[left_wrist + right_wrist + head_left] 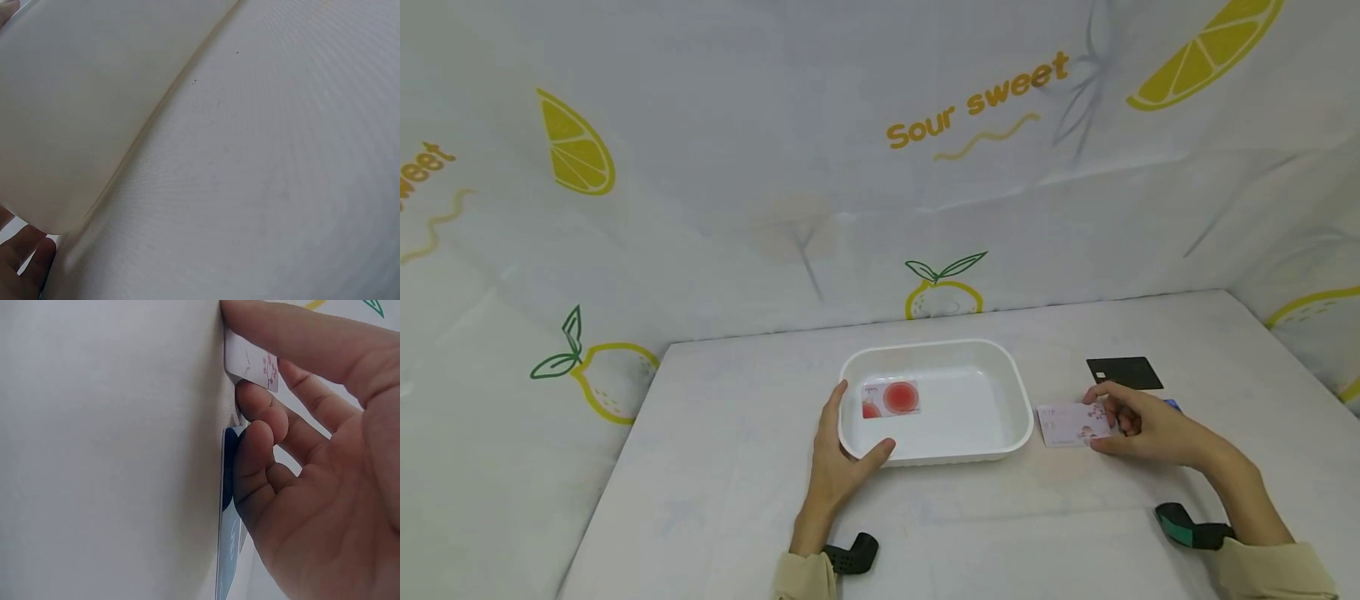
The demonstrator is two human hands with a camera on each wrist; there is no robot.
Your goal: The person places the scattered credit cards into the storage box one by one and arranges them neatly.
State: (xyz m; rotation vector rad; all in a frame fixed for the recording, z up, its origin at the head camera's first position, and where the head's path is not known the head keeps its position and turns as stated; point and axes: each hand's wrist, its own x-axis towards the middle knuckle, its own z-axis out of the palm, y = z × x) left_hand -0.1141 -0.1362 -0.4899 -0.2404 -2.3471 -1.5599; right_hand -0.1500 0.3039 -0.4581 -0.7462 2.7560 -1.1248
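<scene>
My left hand (835,471) holds the near left corner of a white plastic tray (958,421), thumb at the front rim and fingers along the left side. Inside the tray, toward its left, lies a white card with red circles (891,400). To the right of the tray, my right hand (1157,429) pinches a pale pink card with a flower print (1063,427) by its edges, between thumb and forefinger. Beneath the other curled fingers is a blue card (228,531), mostly hidden by the hand in the head view.
A black card (1123,372) lies just beyond the right hand. The white table (715,450) backs onto a hanging white cloth (737,167) printed with lemons and lettering. Each wrist wears a dark camera mount.
</scene>
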